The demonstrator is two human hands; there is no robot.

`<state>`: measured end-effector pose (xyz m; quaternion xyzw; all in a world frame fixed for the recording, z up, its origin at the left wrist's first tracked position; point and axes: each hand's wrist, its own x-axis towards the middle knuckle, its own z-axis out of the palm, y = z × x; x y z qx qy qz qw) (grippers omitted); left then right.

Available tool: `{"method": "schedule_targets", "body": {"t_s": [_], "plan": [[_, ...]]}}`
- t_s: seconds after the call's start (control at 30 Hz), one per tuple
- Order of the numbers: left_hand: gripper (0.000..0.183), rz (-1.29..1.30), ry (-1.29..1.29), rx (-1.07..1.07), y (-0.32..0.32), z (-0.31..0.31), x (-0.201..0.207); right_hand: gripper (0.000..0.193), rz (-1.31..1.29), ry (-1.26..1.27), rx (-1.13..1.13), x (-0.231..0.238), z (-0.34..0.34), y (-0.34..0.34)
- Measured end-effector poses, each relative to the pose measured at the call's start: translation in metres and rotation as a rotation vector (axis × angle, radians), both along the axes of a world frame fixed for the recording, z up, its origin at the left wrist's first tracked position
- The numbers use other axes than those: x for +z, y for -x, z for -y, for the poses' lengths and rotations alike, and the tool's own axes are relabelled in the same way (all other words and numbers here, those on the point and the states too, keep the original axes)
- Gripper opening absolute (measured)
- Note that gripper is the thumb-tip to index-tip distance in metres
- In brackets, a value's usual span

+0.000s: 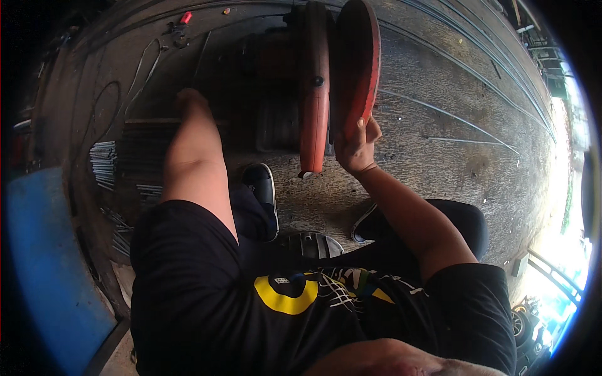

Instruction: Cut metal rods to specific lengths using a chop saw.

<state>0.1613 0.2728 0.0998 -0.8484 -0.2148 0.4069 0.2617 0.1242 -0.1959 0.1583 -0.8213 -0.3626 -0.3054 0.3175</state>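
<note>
In front of me stands a dark machine (pixel 279 122) with a curved orange-red guard (pixel 315 113), probably a cut-off saw. Just right of the guard, a round red disc-shaped cover (pixel 365 81) is tilted on edge, with a gap between the two. My right hand (pixel 359 147) grips the near lower rim of this cover, thumb on its outer face. My left hand (pixel 192 100) reaches forward to the machine's left, over the dark floor; its fingers are lost in shadow and I cannot make out anything in them.
Bundles of short metal rods (pixel 103 164) lie at the left, near a blue panel (pixel 53 269). Long thin rods (pixel 464 109) stretch across the floor at the right. A small red-handled tool (pixel 186 18) lies far left. My shoes (pixel 262 194) are near the machine.
</note>
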Motion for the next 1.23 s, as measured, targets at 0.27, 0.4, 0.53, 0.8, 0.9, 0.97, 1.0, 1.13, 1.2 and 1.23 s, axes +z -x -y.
{"method": "schedule_targets", "body": {"t_s": [0.27, 0.4, 0.53, 0.8, 0.9, 0.97, 1.0, 1.13, 1.2, 1.23], "plan": [[0.032, 0.966, 0.331, 0.969, 0.057, -0.002, 0.041, 0.086, -0.070, -0.024, -0.032, 0.015, -0.005, 0.009], [0.033, 1.376, 0.468, 1.262, 0.073, 0.020, 0.065, 0.081, -0.202, -0.028, -0.043, 0.044, -0.004, 0.023], [0.037, 2.176, 0.851, 1.676, 0.091, 0.036, 0.110, 0.067, -0.259, -0.061, -0.085, 0.085, -0.006, 0.035], [0.029, 2.609, 1.208, 1.231, 0.112, 0.040, 0.236, 0.023, -0.263, -0.303, 0.010, 0.191, -0.038, 0.049], [0.026, 2.562, 1.526, 0.922, 0.111, 0.074, 0.292, 0.026, -0.988, -0.450, 0.225, 0.229, -0.062, 0.068], [0.025, 2.590, 1.854, 0.666, 0.107, 0.111, 0.324, 0.023, -1.335, -0.647, 0.363, 0.251, -0.072, 0.083], [0.025, 2.544, 1.831, 0.599, 0.106, 0.131, 0.336, 0.024, -1.278, -0.613, 0.399, 0.261, -0.077, 0.089], [0.020, 2.351, 1.725, 0.034, 0.109, 0.193, 0.365, 0.025, -0.525, -0.343, 0.176, 0.294, -0.091, 0.092], [0.018, 2.295, 1.623, -0.196, 0.109, 0.213, 0.375, 0.028, -0.155, -0.294, 0.032, 0.305, -0.089, 0.090], [0.019, 2.206, 1.712, -0.260, 0.115, 0.227, 0.372, 0.032, -0.098, -0.153, -0.054, 0.309, -0.089, 0.089]]}}
